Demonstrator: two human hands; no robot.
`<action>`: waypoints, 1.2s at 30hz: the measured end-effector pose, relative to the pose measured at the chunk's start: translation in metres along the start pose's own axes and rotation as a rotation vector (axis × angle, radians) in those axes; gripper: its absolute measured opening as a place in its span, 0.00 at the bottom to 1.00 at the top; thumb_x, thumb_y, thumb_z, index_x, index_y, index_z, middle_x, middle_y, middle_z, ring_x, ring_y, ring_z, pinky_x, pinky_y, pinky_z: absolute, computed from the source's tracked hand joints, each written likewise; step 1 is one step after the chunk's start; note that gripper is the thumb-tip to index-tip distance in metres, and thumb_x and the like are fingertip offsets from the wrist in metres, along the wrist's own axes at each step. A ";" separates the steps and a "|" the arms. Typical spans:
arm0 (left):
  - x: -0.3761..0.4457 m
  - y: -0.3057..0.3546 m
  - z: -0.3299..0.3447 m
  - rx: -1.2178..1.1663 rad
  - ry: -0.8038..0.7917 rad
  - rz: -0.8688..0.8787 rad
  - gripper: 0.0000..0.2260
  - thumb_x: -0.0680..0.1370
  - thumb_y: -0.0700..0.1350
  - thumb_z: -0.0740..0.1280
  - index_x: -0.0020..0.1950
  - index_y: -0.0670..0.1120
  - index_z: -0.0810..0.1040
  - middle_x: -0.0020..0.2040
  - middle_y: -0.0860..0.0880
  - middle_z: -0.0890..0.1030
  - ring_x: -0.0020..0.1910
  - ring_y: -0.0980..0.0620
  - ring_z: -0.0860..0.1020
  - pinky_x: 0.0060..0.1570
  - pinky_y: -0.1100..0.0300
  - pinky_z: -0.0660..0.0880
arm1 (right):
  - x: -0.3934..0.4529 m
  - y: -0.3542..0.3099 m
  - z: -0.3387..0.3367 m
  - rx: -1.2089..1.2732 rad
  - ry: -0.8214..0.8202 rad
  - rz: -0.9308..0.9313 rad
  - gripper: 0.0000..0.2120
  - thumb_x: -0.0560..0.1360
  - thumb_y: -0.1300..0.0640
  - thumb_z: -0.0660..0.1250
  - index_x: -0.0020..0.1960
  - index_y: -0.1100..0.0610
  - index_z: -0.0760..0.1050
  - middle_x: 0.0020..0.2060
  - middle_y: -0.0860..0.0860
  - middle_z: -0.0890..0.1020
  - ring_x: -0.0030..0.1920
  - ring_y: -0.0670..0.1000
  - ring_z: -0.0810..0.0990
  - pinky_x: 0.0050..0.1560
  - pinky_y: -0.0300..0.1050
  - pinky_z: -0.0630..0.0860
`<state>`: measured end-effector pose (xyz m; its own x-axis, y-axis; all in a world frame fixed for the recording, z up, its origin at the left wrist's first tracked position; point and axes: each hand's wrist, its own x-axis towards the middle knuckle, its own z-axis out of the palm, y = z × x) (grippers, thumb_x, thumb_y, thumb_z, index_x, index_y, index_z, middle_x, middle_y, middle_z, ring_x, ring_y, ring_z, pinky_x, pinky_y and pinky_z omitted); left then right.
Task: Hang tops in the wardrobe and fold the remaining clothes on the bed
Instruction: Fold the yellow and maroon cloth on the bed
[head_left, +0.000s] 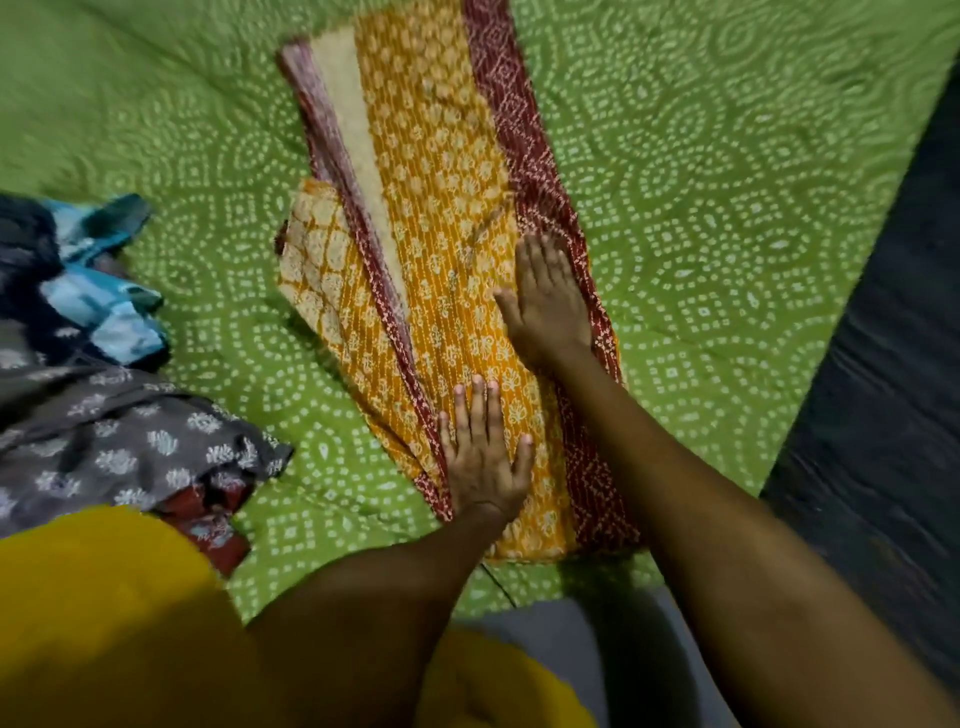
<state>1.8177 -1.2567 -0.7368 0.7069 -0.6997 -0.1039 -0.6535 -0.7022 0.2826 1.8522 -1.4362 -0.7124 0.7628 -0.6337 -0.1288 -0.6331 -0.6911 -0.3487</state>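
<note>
Orange block-printed cotton garment with maroon borders (447, 260), folded into a long strip, lies on the green dotted bedspread (727, 208). Both palms press it flat, fingers straight, nothing gripped: left hand (485, 457) at near end, right hand (548, 306) further up by the maroon edge. Step looks like smoothing mid-fold; next likely needs lifting one end to fold it across. Grey floral cloth (119, 436) and blue cloth (104, 306) wait at left.

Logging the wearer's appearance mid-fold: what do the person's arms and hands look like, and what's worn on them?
Both forearms are bare up to the frame edge: no sleeves, watch, bangles or rings show on the left hand or right hand. Nails look short and unpainted. A plain mustard-yellow garment covers the body below; the frame is slightly blurred.
</note>
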 end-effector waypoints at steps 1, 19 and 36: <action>0.000 0.000 -0.003 -0.021 -0.002 0.012 0.29 0.79 0.59 0.44 0.76 0.45 0.56 0.77 0.50 0.50 0.77 0.49 0.47 0.73 0.50 0.40 | -0.013 0.001 0.001 0.004 0.016 0.001 0.30 0.81 0.43 0.42 0.77 0.57 0.39 0.77 0.53 0.42 0.76 0.49 0.38 0.74 0.44 0.35; 0.014 -0.129 -0.095 -0.922 -0.015 -0.054 0.11 0.78 0.40 0.63 0.59 0.50 0.70 0.57 0.48 0.76 0.51 0.53 0.78 0.50 0.48 0.78 | -0.121 -0.161 0.038 0.531 0.292 0.165 0.11 0.74 0.58 0.68 0.56 0.57 0.75 0.53 0.50 0.73 0.52 0.48 0.72 0.49 0.37 0.72; 0.042 -0.120 -0.129 -0.791 -0.270 0.047 0.21 0.79 0.35 0.60 0.72 0.47 0.67 0.77 0.49 0.54 0.75 0.50 0.55 0.67 0.63 0.61 | -0.131 -0.155 0.039 0.412 0.527 -0.036 0.06 0.73 0.62 0.68 0.49 0.63 0.76 0.44 0.57 0.79 0.42 0.51 0.76 0.40 0.38 0.74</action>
<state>1.9608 -1.1849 -0.6519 0.5291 -0.8039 -0.2716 -0.2264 -0.4422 0.8679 1.8553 -1.2326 -0.6780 0.5496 -0.7703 0.3234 -0.4267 -0.5917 -0.6840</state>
